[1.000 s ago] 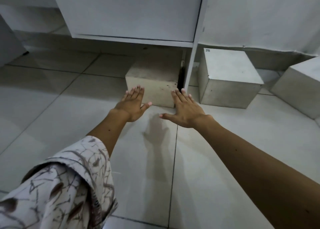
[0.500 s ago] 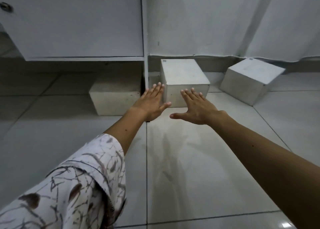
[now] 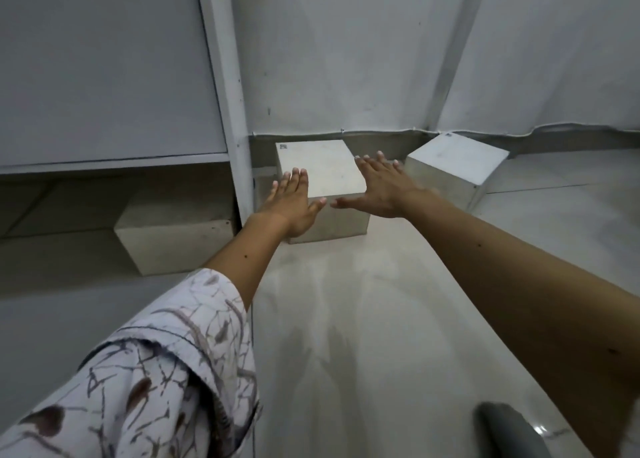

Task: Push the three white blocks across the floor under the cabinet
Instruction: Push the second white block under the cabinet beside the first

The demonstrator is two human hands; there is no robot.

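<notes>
Three white blocks stand on the tiled floor. The first block [image 3: 180,246] sits partly under the white cabinet [image 3: 104,76], at the left. The middle block [image 3: 322,166] stands just right of the cabinet's side panel [image 3: 239,146], against the wall. The third block [image 3: 453,166] lies turned at an angle further right. My left hand [image 3: 294,204] is open, fingers together, over the middle block's near left corner. My right hand [image 3: 384,187] is open over its near right edge. I cannot tell if either palm touches the block.
A white wall [image 3: 381,59] with a grey skirting strip runs behind the blocks. Glossy floor tiles [image 3: 346,319] stretch toward me. A grey rounded object [image 3: 505,430] shows at the bottom right. A patterned sleeve [image 3: 138,371] covers my left upper arm.
Both hands have left the first block under the cabinet and moved right and forward to the middle block. The view has swung right and closer.
</notes>
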